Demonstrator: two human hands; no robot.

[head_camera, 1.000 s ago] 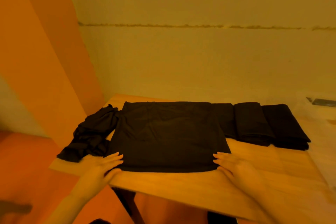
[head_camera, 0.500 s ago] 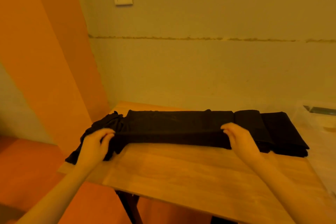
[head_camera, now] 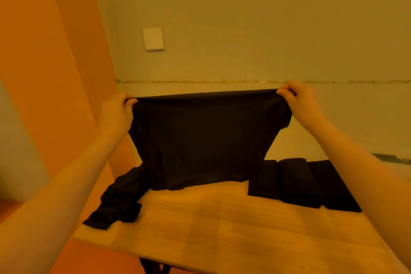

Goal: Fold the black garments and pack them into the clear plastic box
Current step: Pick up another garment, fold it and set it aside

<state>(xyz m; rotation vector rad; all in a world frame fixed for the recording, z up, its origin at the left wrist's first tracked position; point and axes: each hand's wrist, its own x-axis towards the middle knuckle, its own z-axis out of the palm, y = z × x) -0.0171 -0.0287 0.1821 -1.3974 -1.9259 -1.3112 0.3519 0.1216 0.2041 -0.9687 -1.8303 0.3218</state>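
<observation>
Nearest us, our left hand (head_camera: 115, 113) and right hand (head_camera: 304, 104) each pinch a top corner of the half-folded black cloth garment (head_camera: 204, 140). It hangs between them, long axis left-right, lower edge brushing the wooden table (head_camera: 222, 224); neither hand is nearer.

A light wooden table (head_camera: 222, 224) stands against the wall, its near edge running across the lower part of the view. At its left end lies a crumpled black garment (head_camera: 120, 200), partly hanging over the corner. Toward the right, side by side and touching, lie three folded black garments (head_camera: 298, 182) — neat dark bundles near the far edge. At the far right sits a clear plastic box (head_camera: 398, 167), only partly visible.
</observation>
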